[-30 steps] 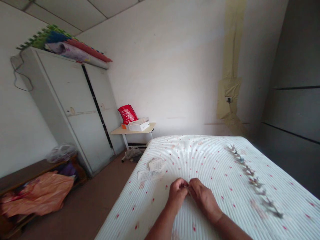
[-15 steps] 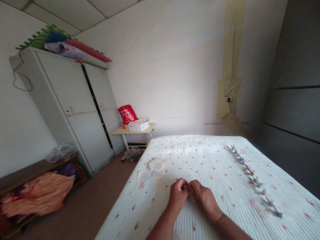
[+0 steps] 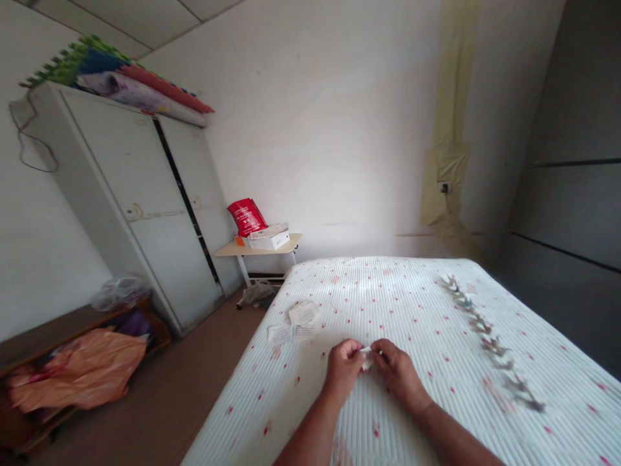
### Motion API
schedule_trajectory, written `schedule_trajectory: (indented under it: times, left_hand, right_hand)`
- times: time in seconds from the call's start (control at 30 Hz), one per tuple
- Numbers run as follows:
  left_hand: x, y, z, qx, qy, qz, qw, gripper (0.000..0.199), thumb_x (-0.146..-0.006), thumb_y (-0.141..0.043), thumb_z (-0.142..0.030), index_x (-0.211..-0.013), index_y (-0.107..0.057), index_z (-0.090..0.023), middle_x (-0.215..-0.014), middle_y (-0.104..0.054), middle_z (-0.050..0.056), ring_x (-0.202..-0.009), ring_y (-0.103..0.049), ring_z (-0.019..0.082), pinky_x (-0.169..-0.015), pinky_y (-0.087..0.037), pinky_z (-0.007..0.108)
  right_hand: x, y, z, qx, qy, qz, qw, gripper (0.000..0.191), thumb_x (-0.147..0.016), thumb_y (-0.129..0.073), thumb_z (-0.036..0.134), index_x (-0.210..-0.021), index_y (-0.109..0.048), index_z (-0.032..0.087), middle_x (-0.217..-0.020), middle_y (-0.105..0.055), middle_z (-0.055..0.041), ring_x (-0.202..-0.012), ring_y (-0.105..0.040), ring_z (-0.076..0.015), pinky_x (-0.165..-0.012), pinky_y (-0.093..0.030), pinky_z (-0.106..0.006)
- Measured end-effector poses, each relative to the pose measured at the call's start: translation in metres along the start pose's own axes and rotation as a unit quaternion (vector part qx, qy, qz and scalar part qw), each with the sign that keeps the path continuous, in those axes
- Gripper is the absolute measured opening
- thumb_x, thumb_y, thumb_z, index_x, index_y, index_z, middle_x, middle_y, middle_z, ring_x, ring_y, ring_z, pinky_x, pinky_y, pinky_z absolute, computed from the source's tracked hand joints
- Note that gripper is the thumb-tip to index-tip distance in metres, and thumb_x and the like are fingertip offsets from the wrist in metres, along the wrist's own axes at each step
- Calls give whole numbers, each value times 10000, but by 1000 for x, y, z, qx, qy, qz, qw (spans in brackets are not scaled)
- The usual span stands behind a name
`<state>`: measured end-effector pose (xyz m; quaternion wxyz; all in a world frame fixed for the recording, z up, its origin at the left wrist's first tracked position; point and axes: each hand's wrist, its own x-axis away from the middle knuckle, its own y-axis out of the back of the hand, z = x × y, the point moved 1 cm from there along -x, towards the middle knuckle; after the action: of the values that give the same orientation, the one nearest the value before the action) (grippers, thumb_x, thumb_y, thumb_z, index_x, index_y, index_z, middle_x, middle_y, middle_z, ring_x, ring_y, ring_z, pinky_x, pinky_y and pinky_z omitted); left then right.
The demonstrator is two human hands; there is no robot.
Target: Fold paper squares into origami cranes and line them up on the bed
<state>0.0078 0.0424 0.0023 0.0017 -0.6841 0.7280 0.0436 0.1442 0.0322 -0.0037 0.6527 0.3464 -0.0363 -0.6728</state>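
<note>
1. Got a small, thin, white piece of folded-looking paper (image 3: 365, 349) right between the left hand (image 3: 342, 366) and the right hand (image 3: 400, 375), low over a white ribbed bedspread with red specks (image 3: 412, 304). Long way of the visible strip: pretty much side to side, hand to hand. Nearer hand? Neither, really, with both touching.
2. On the left, a narrow fingertip pinch on the near end of the strip. Same deal on the right, other end. Exact finger placement too small to make out.
3. Bit farther, past the left hand: loose white paper slips with dark print (image 3: 305, 314), flat on the bed. Well apart on the right: a slanting row of small, spiky, grey-brown figures (image 3: 491, 344), too blurry to name.
4. Across the floor, left: tall grey cabinet with two doors (image 3: 160, 252). Can't see inside.
5. Farther back: pale-topped table with white legs (image 3: 226, 251), carrying a white box (image 3: 272, 242) and, just beside, a shiny red bag with white lettering (image 3: 246, 217). Contents of both: can't tell, honestly.
</note>
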Motion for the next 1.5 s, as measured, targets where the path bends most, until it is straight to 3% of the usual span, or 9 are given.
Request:
schedule_trajectory:
  times: [0.17, 0.33, 0.53, 0.67, 0.87, 1.1, 1.3, 1.5]
  left_hand:
    - [0, 0, -2, 9, 12, -6, 1000, 184, -622, -573, -308, -661, -599, -130, -533, -572, -6, -450, -491, 92, -423, -356, 187]
    - [-2, 0, 5, -1, 17, -1, 1000, 167, -622, -545, -258, -702, -607, -125, -563, -582, -1, -464, -497, 94, -424, -362, 184]
    - [-5, -1, 17, -29, -25, 26, 999, 115, -612, -520, -176, -660, -609, -123, -525, -544, -19, -465, -445, 72, -447, -330, 172]
    - [-4, -1, 16, -40, -22, 6, 999, 103, -624, -515, -189, -643, -598, -131, -530, -537, -21, -468, -451, 77, -451, -330, 177]
    - [0, -1, 4, -51, -25, -14, 998, 121, -655, -530, -251, -642, -577, -140, -523, -515, -28, -482, -449, 87, -459, -337, 182]
    - [0, 0, 4, -49, -36, -25, 998, 195, -670, -533, -311, -557, -478, -162, -469, -427, -55, -449, -387, 69, -433, -294, 175]
    - [0, -2, 6, -14, -37, 17, 999, 199, -671, -535, -334, -583, -478, -165, -485, -451, -50, -452, -407, 71, -439, -306, 176]
    - [2, -2, 1, -15, -48, 13, 999, 240, -690, -537, -361, -568, -468, -166, -473, -461, -45, -445, -401, 69, -439, -298, 178]
  right_hand:
    - [-1, 0, 0, -58, -53, 24, 997, 160, -800, -439, 305, -772, -544, 188, -625, -573, 17, -537, -504, -114, -515, -376, -210]
    - [0, 0, 2, -55, -60, 51, 995, 152, -777, -446, 283, -704, -538, 187, -596, -535, 36, -515, -460, -98, -506, -349, -204]
    - [-1, -1, 4, -8, -63, 4, 998, 174, -753, -459, 282, -602, -466, 195, -539, -462, 43, -530, -442, -108, -510, -328, -210]
    - [0, -3, 4, 1, -43, -7, 999, 153, -754, -434, 270, -625, -481, 200, -567, -500, 27, -546, -469, -120, -537, -352, -225]
    - [1, -1, 10, -69, -27, 39, 997, 179, -780, -441, 304, -710, -557, 187, -661, -582, -6, -625, -530, -138, -603, -399, -244]
    - [-4, 0, 5, -261, -169, 65, 948, 341, -772, -462, 476, -759, -591, 161, -536, -586, 5, -476, -490, -121, -494, -384, -245]
    - [-6, 5, 8, -316, -177, 81, 928, 364, -735, -544, 510, -781, -609, 155, -558, -604, 10, -511, -512, -112, -522, -385, -233]
    - [-5, 7, 2, -350, -167, 99, 916, 375, -720, -583, 522, -767, -622, 152, -595, -632, -8, -552, -548, -119, -551, -396, -234]
